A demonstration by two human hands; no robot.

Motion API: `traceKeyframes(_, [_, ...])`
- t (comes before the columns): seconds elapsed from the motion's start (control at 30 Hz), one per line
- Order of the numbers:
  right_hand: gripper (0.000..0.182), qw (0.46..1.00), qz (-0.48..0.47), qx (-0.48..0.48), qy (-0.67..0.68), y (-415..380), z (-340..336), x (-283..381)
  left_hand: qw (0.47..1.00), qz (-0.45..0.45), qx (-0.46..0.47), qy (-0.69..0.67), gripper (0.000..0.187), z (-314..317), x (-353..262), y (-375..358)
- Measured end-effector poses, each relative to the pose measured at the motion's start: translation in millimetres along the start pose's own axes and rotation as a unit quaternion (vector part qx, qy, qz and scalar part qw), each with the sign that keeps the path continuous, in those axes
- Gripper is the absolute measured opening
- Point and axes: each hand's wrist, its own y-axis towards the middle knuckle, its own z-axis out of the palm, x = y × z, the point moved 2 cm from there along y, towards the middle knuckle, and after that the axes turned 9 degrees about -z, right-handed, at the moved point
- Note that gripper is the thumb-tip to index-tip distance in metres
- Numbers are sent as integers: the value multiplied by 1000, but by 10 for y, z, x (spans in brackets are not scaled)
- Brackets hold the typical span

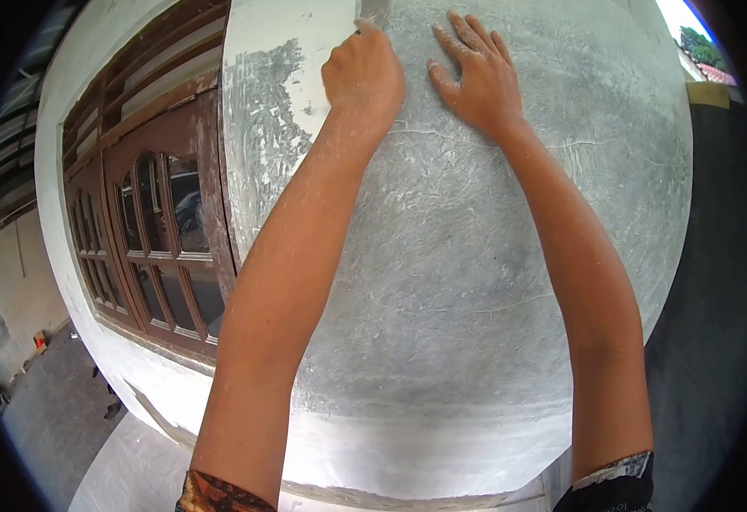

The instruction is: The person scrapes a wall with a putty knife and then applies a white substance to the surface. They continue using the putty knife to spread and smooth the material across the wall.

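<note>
My left hand (365,75) is closed in a fist high on the wall, at the border between white paint (326,34) and bare grey surface. Just above its fingers shows the flat greyish blade of a scraper (375,10), its handle mostly hidden in the fist. To the right, my right hand (478,78) lies flat against the grey wall (450,230) with its fingers spread and nothing in it. Whitish dust coats the fingertips of this hand. Patchy paint remnants (262,111) cover the wall left of my left hand.
A brown wooden window (156,213) with glass panes is set in the wall at the left. Pale sheeting (126,465) covers the ground below. Thin cracks run across the grey wall. Dark sheeting or ground (715,282) lies beyond the wall's right edge.
</note>
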Motion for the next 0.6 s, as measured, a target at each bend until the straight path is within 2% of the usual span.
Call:
traceKeyframes(0.1, [55, 999, 23, 35, 29, -90, -24, 58, 999, -29, 11, 8, 53, 24, 70, -388])
traceKeyframes(0.23, [56, 999, 16, 39, 15, -103, -20, 63, 999, -29, 22, 8, 53, 65, 121, -271])
traceKeyframes(0.3, [56, 999, 16, 41, 13, -111, -12, 78, 999, 2, -36, -35, 53, 32, 112, 4])
traceKeyframes(0.37, [56, 999, 17, 37, 21, -118, -23, 79, 999, 4, -33, -34, 53, 36, 107, 43])
traceKeyframes(0.5, [56, 998, 27, 46, 18, -144, -45, 138, 1000, -9, -13, -16, 51, 56, 131, -324])
traceKeyframes(0.6, [57, 998, 44, 46, 12, -148, -38, 162, 1000, -3, -13, 4, 50, 58, 138, -289])
